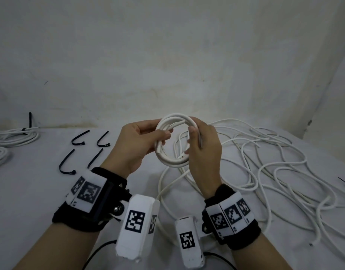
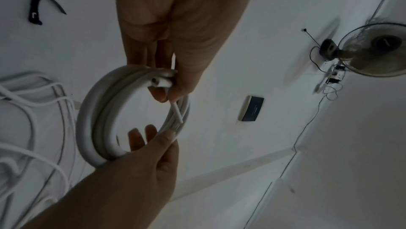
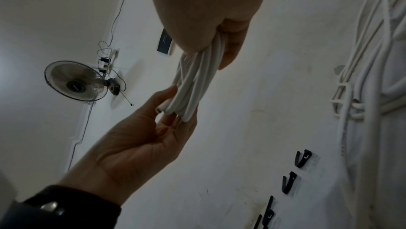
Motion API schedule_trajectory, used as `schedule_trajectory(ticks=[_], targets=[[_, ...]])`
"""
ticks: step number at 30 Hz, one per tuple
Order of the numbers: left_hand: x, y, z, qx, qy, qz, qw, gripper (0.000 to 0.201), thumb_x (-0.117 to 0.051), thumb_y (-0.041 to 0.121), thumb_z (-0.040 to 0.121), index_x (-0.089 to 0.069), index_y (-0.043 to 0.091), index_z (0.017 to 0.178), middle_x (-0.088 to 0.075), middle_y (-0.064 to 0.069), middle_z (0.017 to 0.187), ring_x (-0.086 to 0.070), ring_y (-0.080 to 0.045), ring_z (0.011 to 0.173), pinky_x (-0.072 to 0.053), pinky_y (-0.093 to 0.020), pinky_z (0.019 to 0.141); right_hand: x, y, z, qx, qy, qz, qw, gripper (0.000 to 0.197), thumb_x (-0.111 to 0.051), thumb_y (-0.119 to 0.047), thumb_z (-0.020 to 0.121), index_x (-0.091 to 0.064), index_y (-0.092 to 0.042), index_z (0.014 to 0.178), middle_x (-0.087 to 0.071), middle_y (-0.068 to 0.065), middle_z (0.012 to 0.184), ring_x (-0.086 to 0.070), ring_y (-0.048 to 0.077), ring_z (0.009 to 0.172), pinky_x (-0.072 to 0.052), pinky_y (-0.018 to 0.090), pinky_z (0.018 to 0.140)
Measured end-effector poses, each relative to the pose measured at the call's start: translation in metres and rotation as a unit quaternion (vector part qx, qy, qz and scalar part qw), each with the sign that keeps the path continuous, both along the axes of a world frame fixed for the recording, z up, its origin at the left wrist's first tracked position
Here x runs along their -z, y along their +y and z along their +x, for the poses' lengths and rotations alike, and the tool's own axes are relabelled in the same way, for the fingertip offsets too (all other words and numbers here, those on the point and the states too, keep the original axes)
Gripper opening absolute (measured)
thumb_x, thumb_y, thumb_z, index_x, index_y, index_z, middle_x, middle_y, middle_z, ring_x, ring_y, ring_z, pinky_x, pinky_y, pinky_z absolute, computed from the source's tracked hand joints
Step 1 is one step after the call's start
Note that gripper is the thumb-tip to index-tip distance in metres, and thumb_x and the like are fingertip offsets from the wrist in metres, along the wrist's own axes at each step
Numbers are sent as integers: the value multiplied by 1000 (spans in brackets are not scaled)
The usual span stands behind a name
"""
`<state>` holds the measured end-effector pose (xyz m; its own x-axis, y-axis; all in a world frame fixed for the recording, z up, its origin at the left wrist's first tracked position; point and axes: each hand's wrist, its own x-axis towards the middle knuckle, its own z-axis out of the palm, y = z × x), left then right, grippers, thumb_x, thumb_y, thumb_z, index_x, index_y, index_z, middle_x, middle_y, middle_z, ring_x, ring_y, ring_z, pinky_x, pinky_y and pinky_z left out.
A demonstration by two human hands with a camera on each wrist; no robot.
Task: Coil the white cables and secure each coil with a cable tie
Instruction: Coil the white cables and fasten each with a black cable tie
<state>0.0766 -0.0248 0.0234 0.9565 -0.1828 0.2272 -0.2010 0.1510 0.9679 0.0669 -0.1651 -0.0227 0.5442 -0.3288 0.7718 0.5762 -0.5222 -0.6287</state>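
Observation:
A small coil of white cable (image 1: 172, 163) is held upright above the table between both hands. My left hand (image 1: 164, 136) pinches its left side with thumb and curled fingers. My right hand (image 1: 195, 141) grips its right side, fingers wrapped round the strands. In the left wrist view the coil (image 2: 87, 120) shows several turns, and a short cable end (image 2: 178, 114) sticks out beside the left hand's fingers (image 2: 167, 92). The right wrist view has the bundled strands (image 3: 193, 83) running between both hands. Several black cable ties (image 1: 78, 138) lie on the table to the left.
Loose white cables (image 1: 265, 162) sprawl over the right half of the white table (image 1: 31, 191) and under the hands. Two coils lie at the far left edge, one (image 1: 16, 135) bound with a black tie. A wall rises right behind the table.

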Motion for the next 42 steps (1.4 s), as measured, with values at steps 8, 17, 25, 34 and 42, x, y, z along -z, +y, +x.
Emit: schedule_trajectory(ticks=[8, 17, 25, 34, 42], targets=[[0, 4, 2, 28, -12, 25, 999, 24, -62, -3, 84, -72, 15, 96, -75, -9, 89, -68, -14, 77, -56, -26, 75, -4, -5, -3, 24, -84, -111, 990, 18, -65, 0, 86, -64, -5, 103, -57, 6, 102, -57, 13, 92, -45, 12, 77], [5, -6, -1, 56, -31, 27, 998, 15, -57, 5, 90, -71, 8, 95, -74, -10, 85, -69, -12, 74, -56, -21, 74, -4, -8, -3, 26, -92, -52, 994, 8, -64, 0, 87, -59, 0, 92, -60, 11, 88, -53, 8, 82, -39, 7, 77], [6, -13, -8, 80, -42, 115, 989, 27, -40, 24, 101, -61, 10, 110, -71, 0, 74, -67, -14, 63, -55, -24, 57, 0, -10, 1, 64, -90, -36, 993, 8, -62, -6, 90, -56, -1, 93, -58, 0, 83, -53, 9, 75, -39, 6, 71], [8, -7, 1, 64, -29, 116, 991, 25, -39, 20, 101, -59, 10, 90, -45, 2, 63, -53, -8, 54, -46, -41, 78, -3, -6, 0, -66, -26, 88, 994, 13, -66, -17, 87, -53, -16, 86, -61, 4, 95, -64, 28, 86, -56, 47, 68], [7, -4, 4, 95, -15, 119, 988, 25, -40, 16, 101, -59, 9, 87, -45, 5, 56, -51, -8, 48, -44, -41, 77, -17, -6, -7, -250, 194, 300, 900, 19, -54, -25, 95, -56, -7, 95, -57, 8, 69, -50, 13, 43, -42, 22, 41]])
